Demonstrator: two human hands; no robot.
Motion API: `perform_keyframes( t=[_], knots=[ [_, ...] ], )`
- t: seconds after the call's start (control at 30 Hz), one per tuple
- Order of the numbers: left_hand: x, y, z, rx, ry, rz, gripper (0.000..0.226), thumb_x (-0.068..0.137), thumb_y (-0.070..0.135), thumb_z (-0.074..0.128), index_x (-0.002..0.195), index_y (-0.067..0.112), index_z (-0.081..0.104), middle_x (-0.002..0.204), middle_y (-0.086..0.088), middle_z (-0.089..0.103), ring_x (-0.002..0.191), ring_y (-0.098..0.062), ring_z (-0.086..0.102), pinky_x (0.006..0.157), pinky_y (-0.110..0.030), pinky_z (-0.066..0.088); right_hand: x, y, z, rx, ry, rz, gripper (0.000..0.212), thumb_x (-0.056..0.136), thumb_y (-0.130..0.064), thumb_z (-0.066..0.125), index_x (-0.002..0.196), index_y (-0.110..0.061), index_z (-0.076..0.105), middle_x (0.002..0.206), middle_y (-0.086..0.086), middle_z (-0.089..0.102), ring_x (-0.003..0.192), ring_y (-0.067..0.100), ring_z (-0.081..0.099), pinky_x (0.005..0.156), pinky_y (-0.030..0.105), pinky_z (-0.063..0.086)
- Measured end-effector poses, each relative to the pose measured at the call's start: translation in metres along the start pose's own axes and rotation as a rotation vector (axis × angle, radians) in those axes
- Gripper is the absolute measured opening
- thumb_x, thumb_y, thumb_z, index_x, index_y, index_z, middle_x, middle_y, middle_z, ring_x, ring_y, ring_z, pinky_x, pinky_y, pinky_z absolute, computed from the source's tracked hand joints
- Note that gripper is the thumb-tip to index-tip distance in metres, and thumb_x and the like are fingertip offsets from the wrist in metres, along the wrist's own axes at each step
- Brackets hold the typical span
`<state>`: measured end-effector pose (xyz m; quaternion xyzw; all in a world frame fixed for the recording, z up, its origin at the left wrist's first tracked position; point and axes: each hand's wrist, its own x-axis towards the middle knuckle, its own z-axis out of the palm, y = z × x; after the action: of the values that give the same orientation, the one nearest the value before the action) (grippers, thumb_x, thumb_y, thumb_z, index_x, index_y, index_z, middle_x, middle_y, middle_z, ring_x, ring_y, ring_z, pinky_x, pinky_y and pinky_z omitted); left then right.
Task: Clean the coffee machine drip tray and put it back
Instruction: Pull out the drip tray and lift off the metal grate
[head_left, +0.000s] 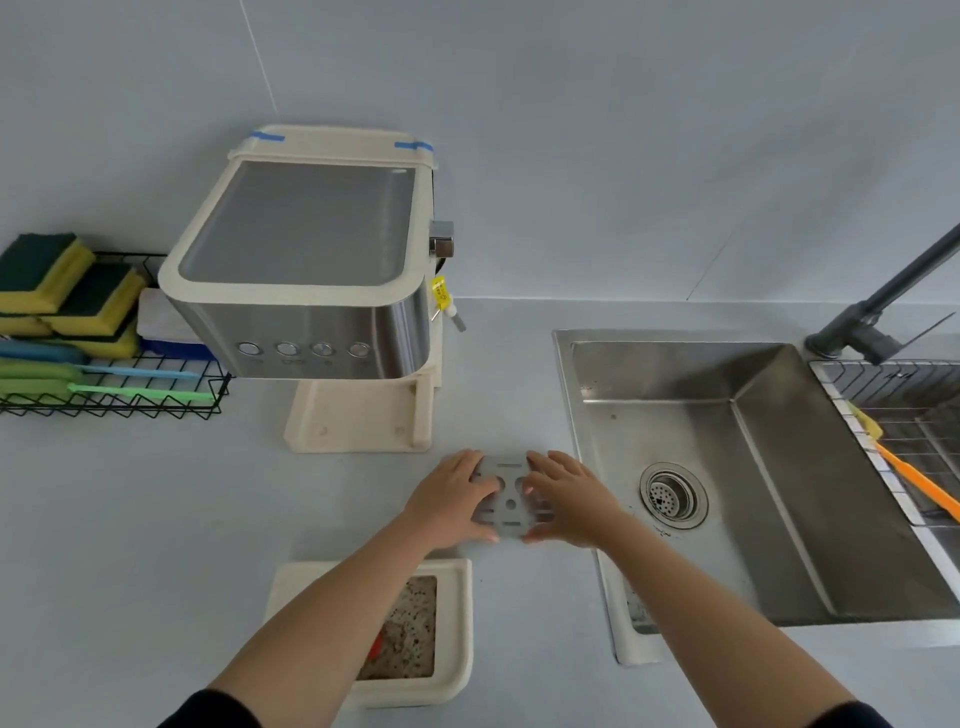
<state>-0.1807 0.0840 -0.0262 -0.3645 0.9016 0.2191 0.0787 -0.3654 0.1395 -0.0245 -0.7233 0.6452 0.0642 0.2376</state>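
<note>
both hands, left hand (451, 501) and right hand (569, 499), gripped the grey metal grate (510, 500) by its sides, just right of the coffee machine (306, 270); the soiled cream drip tray (457, 623) lay nearer than the machine.

A coffee machine (306, 270) stands at the back of the counter (156, 493), with a wire rack (111, 395) of sponges (67, 291) to its left and a sink (737, 467) to its right. In front of the machine lies a metal grate (511, 496) (a hand on each side), and nearer still sits the drip tray (457, 623).
</note>
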Motion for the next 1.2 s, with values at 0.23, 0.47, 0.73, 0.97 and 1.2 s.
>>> perform_keyframes(
  t=[0.23, 0.47, 0.73, 0.97, 1.2],
  knots=[
    [0.001, -0.009, 0.003, -0.029, -0.024, -0.007, 0.064, 0.079, 0.045, 0.062, 0.134, 0.025, 0.036, 0.153, -0.007, 0.015, 0.141, -0.024, 0.013, 0.107, -0.04, 0.03, 0.003, 0.001, 0.004, 0.111, -0.007, 0.019, 0.065, 0.075, -0.045, 0.067, 0.129, -0.022, 0.038, 0.156, -0.003, 0.013, 0.144, 0.022, 0.003, 0.117, 0.037, 0.013],
    [0.001, -0.01, 0.008, -0.016, -0.081, -0.033, 0.084, 0.082, 0.048, 0.056, 0.146, 0.028, 0.006, 0.158, -0.005, 0.0, 0.145, -0.021, -0.002, 0.115, -0.039, 0.017, 0.003, 0.001, 0.007, 0.079, -0.058, 0.044, 0.09, 0.08, -0.048, 0.06, 0.147, -0.021, 0.006, 0.158, -0.002, 0.001, 0.144, 0.02, -0.007, 0.117, 0.037, 0.002],
    [-0.005, -0.011, -0.002, 0.086, -0.047, -0.021, 0.088, 0.084, 0.057, 0.046, 0.145, 0.026, -0.009, 0.157, -0.006, -0.01, 0.144, -0.022, -0.01, 0.116, -0.037, -0.001, -0.001, -0.012, -0.003, 0.015, -0.06, 0.066, 0.101, 0.079, -0.052, 0.058, 0.145, -0.016, -0.009, 0.157, 0.003, -0.01, 0.144, 0.02, -0.011, 0.117, 0.036, -0.001],
    [-0.049, -0.037, -0.03, 0.054, 0.057, -0.089, 0.096, 0.077, 0.066, 0.047, 0.144, 0.03, -0.012, 0.156, -0.007, -0.013, 0.143, -0.023, -0.013, 0.115, -0.043, -0.002, -0.019, -0.046, -0.018, 0.139, 0.064, 0.023, 0.115, 0.071, -0.056, 0.064, 0.144, -0.012, -0.014, 0.156, 0.002, -0.014, 0.143, 0.018, -0.013, 0.115, 0.036, -0.004],
    [-0.122, -0.066, -0.032, -0.032, 0.064, -0.151, 0.108, 0.072, 0.069, 0.049, 0.143, 0.023, -0.019, 0.155, -0.007, -0.02, 0.142, -0.023, -0.018, 0.115, -0.041, -0.005, -0.047, -0.088, 0.001, 0.253, 0.075, 0.043, 0.12, 0.068, -0.06, 0.063, 0.142, -0.016, -0.02, 0.154, -0.002, -0.021, 0.14, 0.014, -0.021, 0.117, 0.037, -0.003]
  ],
)
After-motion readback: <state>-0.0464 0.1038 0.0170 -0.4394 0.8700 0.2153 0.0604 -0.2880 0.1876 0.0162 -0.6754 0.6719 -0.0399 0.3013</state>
